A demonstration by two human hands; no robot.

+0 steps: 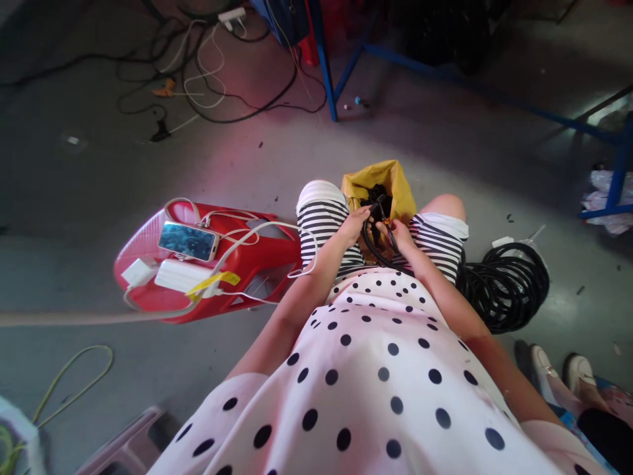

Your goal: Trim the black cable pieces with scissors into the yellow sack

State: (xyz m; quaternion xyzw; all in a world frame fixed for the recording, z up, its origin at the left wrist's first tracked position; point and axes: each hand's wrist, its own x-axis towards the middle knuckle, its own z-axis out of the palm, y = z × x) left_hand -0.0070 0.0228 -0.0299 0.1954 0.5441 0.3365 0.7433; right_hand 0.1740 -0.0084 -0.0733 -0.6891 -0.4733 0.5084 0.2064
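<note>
A seated person looks down at their lap, knees in striped shorts. Both hands meet between the knees, just over a crumpled open yellow plastic bag (391, 179) standing on the grey floor. The left hand (356, 223) is curled closed around a thin black cable (370, 245). The right hand (399, 235), just beside it, pinches the same cable with its fingers closed. The cable loops down between the hands. On the floor to the right lies a large coil of black cable (512, 285). To the left, a red plastic stool (267, 254) holds a gold-edged smartphone (188, 241) and a white power bank (180, 275).
</note>
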